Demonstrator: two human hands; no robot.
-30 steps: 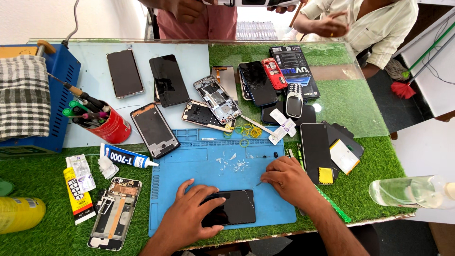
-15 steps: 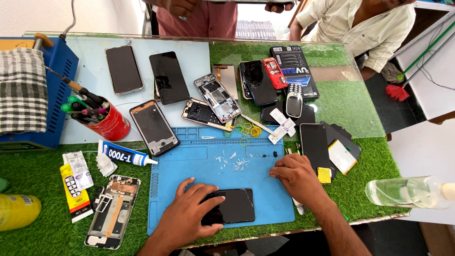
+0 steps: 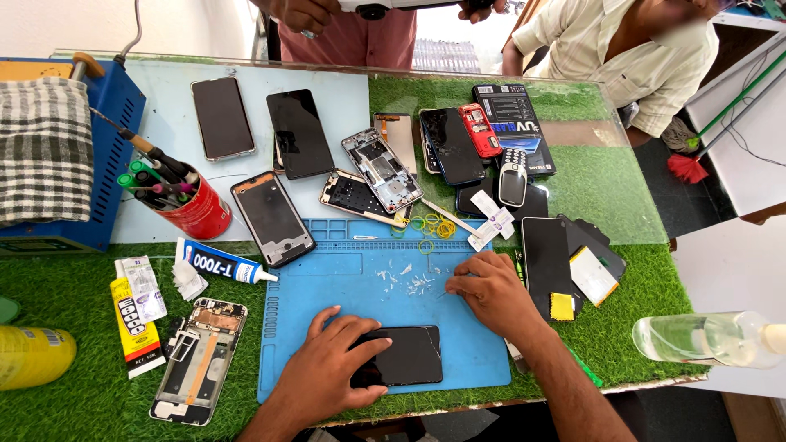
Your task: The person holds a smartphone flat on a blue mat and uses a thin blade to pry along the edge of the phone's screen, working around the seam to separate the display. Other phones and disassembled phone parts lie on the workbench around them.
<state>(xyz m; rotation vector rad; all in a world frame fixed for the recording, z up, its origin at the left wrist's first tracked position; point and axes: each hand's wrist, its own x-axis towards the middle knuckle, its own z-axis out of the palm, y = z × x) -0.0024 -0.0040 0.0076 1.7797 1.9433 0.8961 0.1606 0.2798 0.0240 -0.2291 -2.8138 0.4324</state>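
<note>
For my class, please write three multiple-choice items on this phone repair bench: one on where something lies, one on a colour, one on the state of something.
1. Where does the black phone under the left hand lie?
A. on the blue work mat
B. in the red cup
C. on the checked cloth

2. What colour is the cup that holds the pens and tools?
A. green
B. red
C. white

3. In what state is the phone body on the grass mat left of the blue mat?
A. sealed in a box
B. wrapped in cloth
C. opened, with its inner parts showing

Answers:
1 A, since the phone sits on the near edge of the blue mat, with the left hand's fingers on it.
2 B, since the cup's wall is plainly red.
3 C, since its back is off and its inner parts show.
</note>
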